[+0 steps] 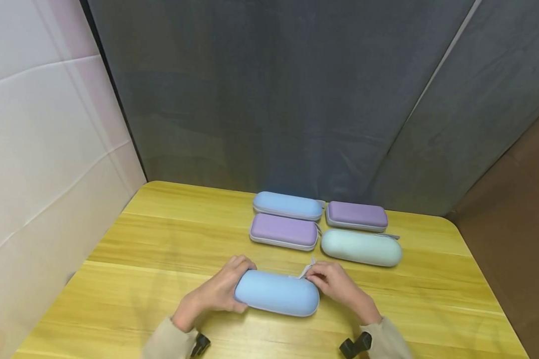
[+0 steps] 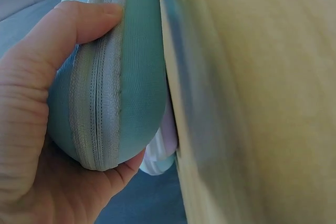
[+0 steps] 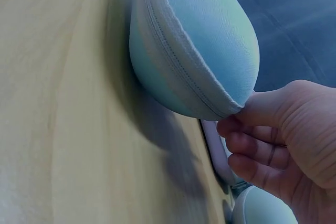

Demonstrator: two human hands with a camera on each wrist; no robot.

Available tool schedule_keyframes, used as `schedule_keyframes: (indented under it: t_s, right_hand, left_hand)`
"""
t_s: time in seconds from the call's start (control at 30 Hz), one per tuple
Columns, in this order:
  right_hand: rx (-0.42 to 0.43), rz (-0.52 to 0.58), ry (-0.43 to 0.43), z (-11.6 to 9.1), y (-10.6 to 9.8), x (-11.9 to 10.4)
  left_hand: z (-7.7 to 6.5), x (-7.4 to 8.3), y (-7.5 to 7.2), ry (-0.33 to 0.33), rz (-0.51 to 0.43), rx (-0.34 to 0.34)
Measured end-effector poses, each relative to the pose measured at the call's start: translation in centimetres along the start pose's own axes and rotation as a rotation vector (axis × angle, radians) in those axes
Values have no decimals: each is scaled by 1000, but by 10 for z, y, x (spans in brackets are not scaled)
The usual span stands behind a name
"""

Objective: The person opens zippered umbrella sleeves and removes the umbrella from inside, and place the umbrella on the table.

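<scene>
A light blue zippered case [image 1: 276, 293] with rounded ends lies on the table between both hands. My left hand [image 1: 224, 286] grips its left end; in the left wrist view the thumb [image 2: 94, 20] presses across the grey zipper [image 2: 97, 103] and the fingers curl underneath. At the far right corner, my right hand [image 1: 334, 281] pinches beside the pale grey strap [image 1: 306, 269]. The right wrist view shows thumb and forefinger together at the end of the zipper [image 3: 178, 56], which hides the pull itself. Along the visible edge the zipper is closed.
Behind stand several similar cases: a blue one [image 1: 287, 205], a purple one [image 1: 284, 231], another purple one [image 1: 357, 216] and a mint green one [image 1: 361, 247]. The wooden table [image 1: 161, 259] meets a dark grey curtain [image 1: 251, 99] at the back.
</scene>
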State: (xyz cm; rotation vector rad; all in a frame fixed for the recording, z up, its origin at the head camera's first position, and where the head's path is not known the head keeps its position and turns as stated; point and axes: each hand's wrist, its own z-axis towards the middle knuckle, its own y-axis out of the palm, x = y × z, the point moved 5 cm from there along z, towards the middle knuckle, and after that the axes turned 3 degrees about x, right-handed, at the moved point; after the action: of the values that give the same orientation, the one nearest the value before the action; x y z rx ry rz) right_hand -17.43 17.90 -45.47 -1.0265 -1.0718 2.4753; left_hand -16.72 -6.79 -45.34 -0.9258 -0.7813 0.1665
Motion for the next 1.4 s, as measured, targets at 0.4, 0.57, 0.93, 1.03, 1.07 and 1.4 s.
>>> schedule_keyframes:
  t_s: [0.4,0.57,0.93,1.03,1.07,1.4]
  right_hand:
    - [-35,1,79,-2,3,6]
    - [-7,-14,43,-4,1,6]
    - [50,-109,61,-21,-8,6]
    - [44,-114,89,-27,-10,4]
    - [43,-110,95,-29,-11,2]
    - [91,-186,98,-41,-11,-13]
  left_hand:
    - [-6,-4,-2,-94,-12,-40]
    - [-8,-5,-8,-127,14,-45]
    - [-10,-12,-9,-141,5,-29]
    - [-10,-13,-9,-152,-14,-27]
    - [-10,-13,-9,-155,-20,-26]
    - [-11,-15,-7,-133,-29,-3]
